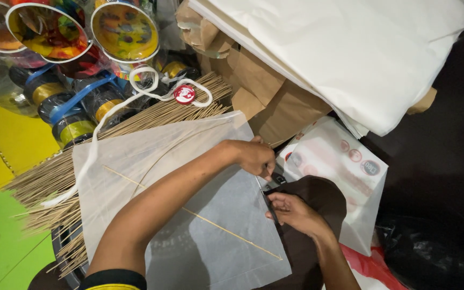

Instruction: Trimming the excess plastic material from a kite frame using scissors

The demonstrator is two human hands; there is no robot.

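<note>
— Grip, left hand (254,157): closed on a dark tool (276,179) at the paper's (210,193) right edge.
— Right hand (295,211)?
— Fingers curled, pinching that same edge just below. Paper lies over sticks (55,182), thin spar (210,220) across it.

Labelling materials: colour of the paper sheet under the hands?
White, translucent paper sheet, bamboo sticks glued across; head view.

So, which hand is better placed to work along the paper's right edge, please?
Left, probably: the left hand grips a dark tool on that edge, while the right hand steadies the paper.
</note>
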